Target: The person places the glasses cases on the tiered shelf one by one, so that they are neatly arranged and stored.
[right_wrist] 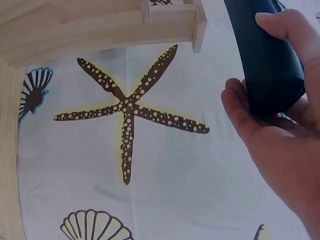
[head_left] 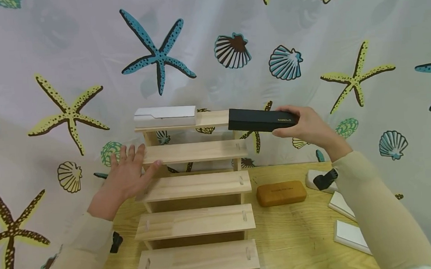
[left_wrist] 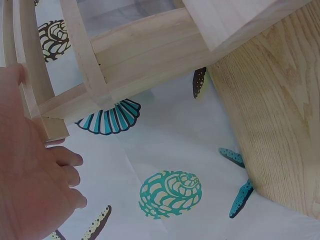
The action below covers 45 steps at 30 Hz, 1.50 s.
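My right hand [head_left: 304, 125] grips the right end of a long black glasses case [head_left: 255, 119] with small gold lettering. The case's left end overlaps the right end of the top board of a stepped wooden rack [head_left: 198, 151]. In the right wrist view, the thumb lies along one side of the case and the fingers on the other. My left hand [head_left: 127, 173] is at the left end of the second board from the top, fingers spread and straight, thumb over the board's front edge. A white glasses case [head_left: 166, 116] rests on the left of the top board.
An orange-brown glasses case [head_left: 281, 193] lies on the wooden table [head_left: 292, 236] right of the rack. Further right, partly behind my sleeve, are several white boxes [head_left: 353, 235]. A pale curtain [head_left: 212, 81] printed with starfish and shells hangs behind the rack.
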### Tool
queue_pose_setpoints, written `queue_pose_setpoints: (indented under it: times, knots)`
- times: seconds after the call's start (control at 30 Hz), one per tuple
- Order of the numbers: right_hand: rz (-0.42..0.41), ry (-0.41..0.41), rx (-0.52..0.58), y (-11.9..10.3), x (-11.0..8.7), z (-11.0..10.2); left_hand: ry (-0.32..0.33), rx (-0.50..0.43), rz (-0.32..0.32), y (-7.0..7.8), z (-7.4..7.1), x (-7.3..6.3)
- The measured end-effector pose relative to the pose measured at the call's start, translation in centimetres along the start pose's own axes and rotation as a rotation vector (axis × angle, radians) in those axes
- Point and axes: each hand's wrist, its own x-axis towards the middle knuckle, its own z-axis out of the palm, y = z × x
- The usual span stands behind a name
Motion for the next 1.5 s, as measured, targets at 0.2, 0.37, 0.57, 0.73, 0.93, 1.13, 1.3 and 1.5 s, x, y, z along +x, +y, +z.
queue_pose_setpoints:
  times: [0.2, 0.37, 0.57, 0.73, 0.93, 1.13, 1.3, 1.5]
  knots:
    - [0.002, 0.008, -0.003, -0.9, 2.4, 1.1, 0.003, 0.001, -0.004, 0.0, 0.0, 0.0]
    - [0.001, 0.013, -0.015, -1.6, 4.2, 2.0, 0.0, -0.004, -0.004, 0.1, -0.1, 0.0]
    - [-0.004, 0.002, -0.007, -2.2, 6.0, 3.2, 0.001, 0.002, -0.003, 0.0, -0.2, 0.0]
    - [0.008, -0.016, 0.03, -2.3, 7.1, 3.8, -0.002, 0.009, 0.0, 0.0, -0.2, 0.1]
    - [0.015, -0.029, 0.047, -2.5, 7.8, 4.6, -0.012, 0.002, -0.005, 0.0, -0.2, 0.1]
    - [0.015, -0.04, 0.078, -2.5, 8.3, 5.2, -0.016, 0.002, -0.01, -0.1, -0.1, 0.1]
    - [0.022, -0.055, 0.067, -2.6, 8.6, 5.6, -0.012, 0.008, -0.006, -0.1, -0.1, 0.1]
    - [0.042, -0.085, 0.072, -2.9, 8.8, 5.8, -0.009, 0.005, -0.005, 0.1, -0.2, 0.0]
